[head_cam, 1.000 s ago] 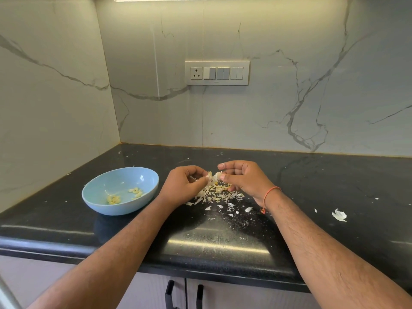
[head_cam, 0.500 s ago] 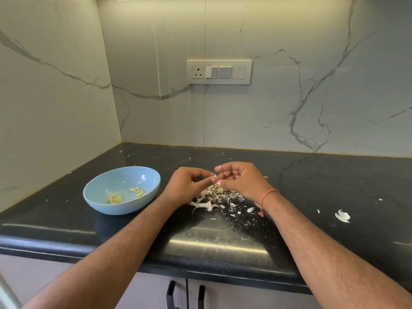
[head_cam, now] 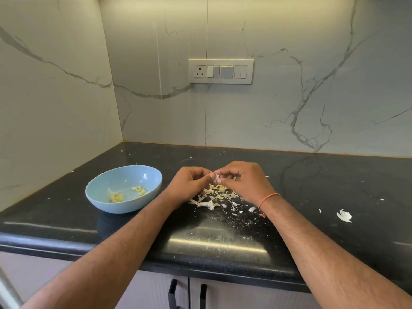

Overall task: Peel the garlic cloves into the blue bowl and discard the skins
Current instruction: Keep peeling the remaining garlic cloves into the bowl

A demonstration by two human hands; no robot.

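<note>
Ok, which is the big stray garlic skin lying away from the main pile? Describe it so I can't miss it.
Start at the black stone countertop and go past the right hand toward the right edge. There lies a white, curled flake of garlic skin, alone, far larger than the specks near it and well apart from the heap of peelings under the hands.

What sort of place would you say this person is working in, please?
Most likely a home kitchen: a black stone countertop against marble-look wall panels, a socket-and-switch plate, cabinet doors with black handles below, and garlic skins beside a blue bowl.
</note>
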